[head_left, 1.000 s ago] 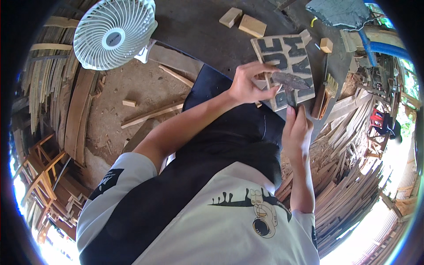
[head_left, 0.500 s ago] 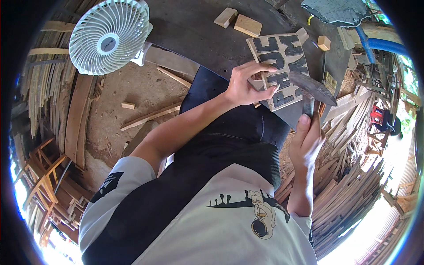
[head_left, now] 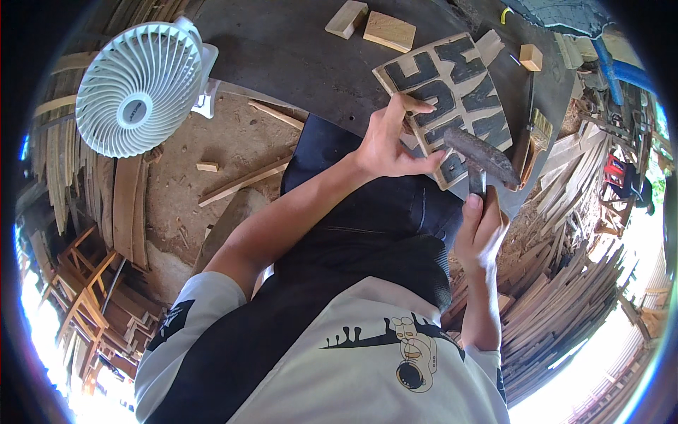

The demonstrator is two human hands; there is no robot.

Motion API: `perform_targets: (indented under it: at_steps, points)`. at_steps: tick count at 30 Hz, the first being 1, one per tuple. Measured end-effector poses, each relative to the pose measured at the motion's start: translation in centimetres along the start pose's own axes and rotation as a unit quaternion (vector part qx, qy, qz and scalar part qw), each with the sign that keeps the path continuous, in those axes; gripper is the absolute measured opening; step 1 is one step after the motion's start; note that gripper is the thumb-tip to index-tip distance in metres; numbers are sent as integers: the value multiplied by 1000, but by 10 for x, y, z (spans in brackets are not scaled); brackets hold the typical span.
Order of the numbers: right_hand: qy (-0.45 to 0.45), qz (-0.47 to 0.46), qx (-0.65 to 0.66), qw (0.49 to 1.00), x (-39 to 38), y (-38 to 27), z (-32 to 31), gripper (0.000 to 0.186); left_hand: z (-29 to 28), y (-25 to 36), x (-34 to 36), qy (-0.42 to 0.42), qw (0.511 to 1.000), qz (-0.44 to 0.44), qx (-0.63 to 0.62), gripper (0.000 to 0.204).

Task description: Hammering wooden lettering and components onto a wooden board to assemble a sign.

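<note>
A flat wooden board with raised dark letter shapes lies at an angle on the dark worktop. My left hand grips its near left edge, thumb and index finger spread apart over the top. The other fingers are mostly hidden. In my right hand is a hammer, held by its grey handle with the thumb along it. Its dark, long head is over the board's near right corner, close to my left thumb; whether it touches the board I cannot tell.
Wood blocks lie beyond the board, with a small cube to its right. A brush lies near the worktop's right edge. A white fan stands at the left. Stacked wood strips fill the right side.
The hammer head has swung left and its handle tipped slightly. My left hand still holds the board's edge. The whole view has shifted a little, with the fan lower and farther left.
</note>
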State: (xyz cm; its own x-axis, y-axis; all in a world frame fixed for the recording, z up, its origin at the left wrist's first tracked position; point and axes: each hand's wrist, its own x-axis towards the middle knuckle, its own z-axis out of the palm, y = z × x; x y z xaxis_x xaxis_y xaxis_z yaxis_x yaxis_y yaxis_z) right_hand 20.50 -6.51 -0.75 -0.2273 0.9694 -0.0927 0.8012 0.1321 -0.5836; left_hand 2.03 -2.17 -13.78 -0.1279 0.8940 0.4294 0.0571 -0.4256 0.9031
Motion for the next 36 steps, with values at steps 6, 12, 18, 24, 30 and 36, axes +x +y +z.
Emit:
perform_targets:
  at_steps: [6, 12, 18, 24, 30, 36]
  points:
    - [-40, -19, -15, 999, 2, -3, -6, 21, -1, -3, -2, 9, 1000, 9, 6, 73]
    - [-22, -31, -39, 999, 2, -2, 0, 19, 1, -3, 1, 3, 1000, 25, 4, 68]
    - [47, -93, -53, 993, 3, 1, -3, 23, 6, -5, 2, 31, 999, 36, -26, 62]
    - [-21, -38, -57, 997, 3, 0, -5, 23, 5, -4, 0, 35, 998, 51, -1, 62]
    - [-25, -57, -86, 994, 14, -6, 2, 34, 7, -3, -3, 25, 999, -6, -19, 59]
    - [130, -77, -52, 987, -1, -8, 6, 34, 10, -6, 1, 35, 998, 6, -45, 59]
